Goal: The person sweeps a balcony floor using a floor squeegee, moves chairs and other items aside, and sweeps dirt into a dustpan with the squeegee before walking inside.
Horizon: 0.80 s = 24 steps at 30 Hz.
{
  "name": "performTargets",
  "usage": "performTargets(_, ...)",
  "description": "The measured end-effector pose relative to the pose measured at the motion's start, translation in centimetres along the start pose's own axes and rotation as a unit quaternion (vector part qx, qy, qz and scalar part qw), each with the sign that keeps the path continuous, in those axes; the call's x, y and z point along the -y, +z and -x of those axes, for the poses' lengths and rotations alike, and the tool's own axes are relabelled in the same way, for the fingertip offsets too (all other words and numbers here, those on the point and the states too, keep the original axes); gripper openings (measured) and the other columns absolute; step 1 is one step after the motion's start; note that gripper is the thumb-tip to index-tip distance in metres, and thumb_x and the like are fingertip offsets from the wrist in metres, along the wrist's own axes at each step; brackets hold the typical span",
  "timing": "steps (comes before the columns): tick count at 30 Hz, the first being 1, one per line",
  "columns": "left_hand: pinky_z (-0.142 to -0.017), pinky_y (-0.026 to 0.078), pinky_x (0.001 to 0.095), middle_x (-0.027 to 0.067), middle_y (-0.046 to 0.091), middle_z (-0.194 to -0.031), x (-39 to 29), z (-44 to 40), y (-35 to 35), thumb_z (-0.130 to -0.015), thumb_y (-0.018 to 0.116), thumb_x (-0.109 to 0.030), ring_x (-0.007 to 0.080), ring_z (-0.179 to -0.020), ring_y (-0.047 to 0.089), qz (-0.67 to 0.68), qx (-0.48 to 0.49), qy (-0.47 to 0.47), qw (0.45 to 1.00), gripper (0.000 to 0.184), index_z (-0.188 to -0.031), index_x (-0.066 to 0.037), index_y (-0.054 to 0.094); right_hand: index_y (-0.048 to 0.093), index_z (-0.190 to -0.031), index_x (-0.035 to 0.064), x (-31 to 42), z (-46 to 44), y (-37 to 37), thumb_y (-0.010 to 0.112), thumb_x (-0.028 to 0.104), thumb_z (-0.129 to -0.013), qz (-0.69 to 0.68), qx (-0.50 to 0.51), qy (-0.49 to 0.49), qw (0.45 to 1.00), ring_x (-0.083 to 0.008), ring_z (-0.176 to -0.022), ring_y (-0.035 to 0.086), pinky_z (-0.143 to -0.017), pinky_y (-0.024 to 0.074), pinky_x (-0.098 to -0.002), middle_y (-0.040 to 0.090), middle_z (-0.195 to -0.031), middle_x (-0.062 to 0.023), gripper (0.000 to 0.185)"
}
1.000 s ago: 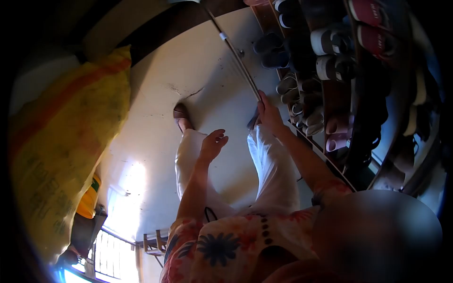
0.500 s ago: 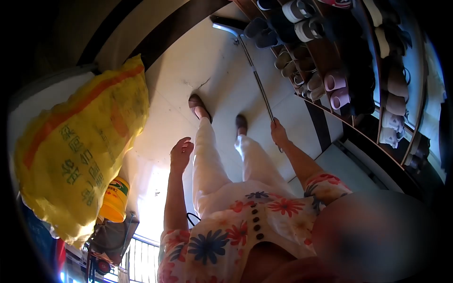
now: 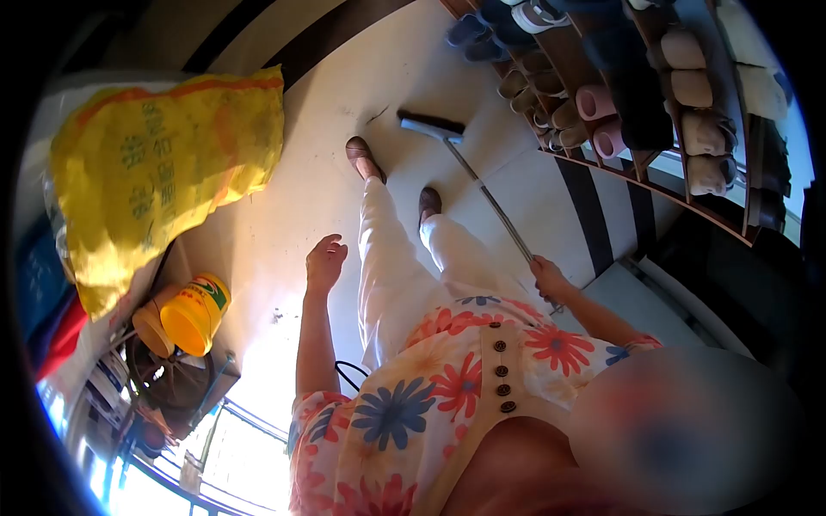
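My right hand (image 3: 549, 282) is closed around the upper end of a long metal broom handle, held at my right side. From there the broom (image 3: 492, 205) slants away to its wide head, light grey on top with a dark edge, which rests on the floor just ahead of my feet. My left hand (image 3: 326, 261) hangs beside my left leg with nothing in it, its fingers loosely bent and apart. Near the broom head are my brown shoes (image 3: 365, 158). A few dark specks and a thin dark strand (image 3: 377, 114) lie on the pale floor.
Right of me stands a wooden shoe rack (image 3: 632, 176) with several pairs of shoes. At the left are a large yellow sack (image 3: 172, 163), a yellow bucket (image 3: 198, 316) and a dark wheel-like object (image 3: 168, 383). Behind me, bright light comes through a railing (image 3: 249, 421).
The broom head has come back from beside the shoe rack's far end toward my feet. My right hand has drawn back and outward with the handle. My view has shifted slightly.
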<state>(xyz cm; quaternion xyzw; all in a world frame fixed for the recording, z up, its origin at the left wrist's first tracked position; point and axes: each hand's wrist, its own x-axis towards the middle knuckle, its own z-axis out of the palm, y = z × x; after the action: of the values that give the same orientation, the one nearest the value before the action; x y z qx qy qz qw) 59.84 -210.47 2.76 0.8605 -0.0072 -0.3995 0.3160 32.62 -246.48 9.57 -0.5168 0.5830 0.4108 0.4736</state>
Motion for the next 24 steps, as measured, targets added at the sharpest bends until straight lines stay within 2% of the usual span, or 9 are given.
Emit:
performTargets(2,-0.069,0.047,0.0314,0.0133,0.062,-0.085,0.3,2.8,0.4,-0.073,0.059,-0.020,0.0221,-0.074,0.060,-0.017,0.000,-0.011,1.000,0.032,-0.102,-0.006,0.058,0.041,-0.120,0.0137,0.4,2.0,-1.6,0.040,0.034,-0.087,-0.016,0.022,-0.031,0.999,-0.0121,-0.037,0.041,-0.032,0.0350,-0.0284,0.043,-0.052,-0.0033,0.039)
performTargets(4,-0.070,0.047,0.0316,0.0132,0.062,-0.085,0.7,5.2,0.9,-0.073,0.059,-0.020,0.0227,-0.074,0.061,-0.017,-0.008,-0.021,1.000,0.031,-0.102,-0.006,0.058,0.036,-0.126,0.0153,1.6,1.4,-2.7,0.042,0.031,-0.087,-0.003,0.042,-0.146,0.988,-0.0114,-0.037,0.041,-0.032,0.0357,-0.0281,0.042,-0.052,-0.0031,0.042)
performTargets(8,-0.070,0.047,0.0325,0.0136,0.062,-0.085,3.4,9.4,2.1,-0.073,0.059,-0.020,0.0235,-0.075,0.061,-0.014,-0.021,-0.038,0.999,0.030,-0.100,-0.007,0.059,0.027,-0.131,0.0180,11.8,-5.7,-3.0,0.041,0.025,-0.089,-0.021,-0.017,-0.217,0.976,-0.0131,-0.037,0.041,-0.032,0.0370,-0.0287,0.047,-0.064,-0.0072,0.045)
performTargets(13,-0.071,0.047,0.0340,0.0138,0.062,-0.086,6.9,13.5,3.1,-0.072,0.059,-0.021,0.0248,-0.076,0.061,0.010,-0.052,-0.093,0.994,0.030,-0.099,-0.007,0.060,0.026,-0.132,0.0194,21.2,-10.9,-0.2,0.036,0.020,-0.089,0.198,-0.073,-0.259,0.942,-0.0150,-0.040,0.046,-0.034,0.0380,-0.0308,0.048,-0.061,-0.0088,0.044)
performTargets(15,-0.071,0.047,0.0345,0.0137,0.062,-0.085,8.4,14.8,3.5,-0.071,0.058,-0.021,0.0252,-0.077,0.061,0.015,-0.061,-0.112,0.992,0.031,-0.098,-0.008,0.060,0.026,-0.132,0.0182,18.6,-11.7,1.7,0.037,0.018,-0.088,0.263,-0.109,-0.271,0.920,-0.0194,-0.044,0.050,-0.039,0.0407,-0.0342,0.052,-0.063,-0.0134,0.046)
performTargets(18,-0.072,0.047,0.0349,0.0135,0.062,-0.084,10.6,16.0,5.1,-0.070,0.058,-0.022,0.0256,-0.077,0.060,0.038,-0.059,-0.141,0.988,0.031,-0.098,-0.008,0.060,0.021,-0.134,0.0169,4.8,-12.6,2.4,0.039,0.015,-0.085,0.432,-0.120,-0.341,0.827,-0.0330,-0.065,0.057,-0.061,0.0443,-0.0440,0.057,-0.072,-0.0221,0.052)
performTargets(19,-0.073,0.047,0.0349,0.0135,0.062,-0.084,11.0,16.2,5.4,-0.070,0.058,-0.022,0.0257,-0.077,0.060,0.050,-0.053,-0.147,0.986,0.031,-0.098,-0.008,0.060,0.024,-0.133,0.0158,0.9,-11.2,2.4,0.040,0.016,-0.086,0.393,-0.120,-0.447,0.794,-0.0290,-0.055,0.056,-0.051,0.0442,-0.0411,0.056,-0.067,-0.0193,0.050)
performTargets(21,-0.073,0.047,0.0347,0.0135,0.063,-0.084,11.6,16.5,5.6,-0.070,0.058,-0.022,0.0257,-0.078,0.061,0.061,-0.045,-0.154,0.985,0.032,-0.098,-0.007,0.060,0.028,-0.132,0.0165,4.4,-0.9,3.8,0.042,0.018,-0.087,0.259,0.021,-0.169,0.951,-0.0196,-0.044,0.051,-0.038,0.0403,-0.0335,0.052,-0.061,-0.0128,0.047)
performTargets(24,-0.073,0.047,0.0340,0.0136,0.063,-0.085,12.7,17.0,5.4,-0.070,0.058,-0.021,0.0255,-0.078,0.061,0.082,-0.048,-0.162,0.982,0.032,-0.098,-0.007,0.060,0.030,-0.131,0.0201,8.9,3.7,4.1,0.041,0.020,-0.089,0.200,0.046,-0.173,0.963,-0.0102,-0.035,0.041,-0.030,0.0329,-0.0253,0.045,-0.055,-0.0047,0.043)
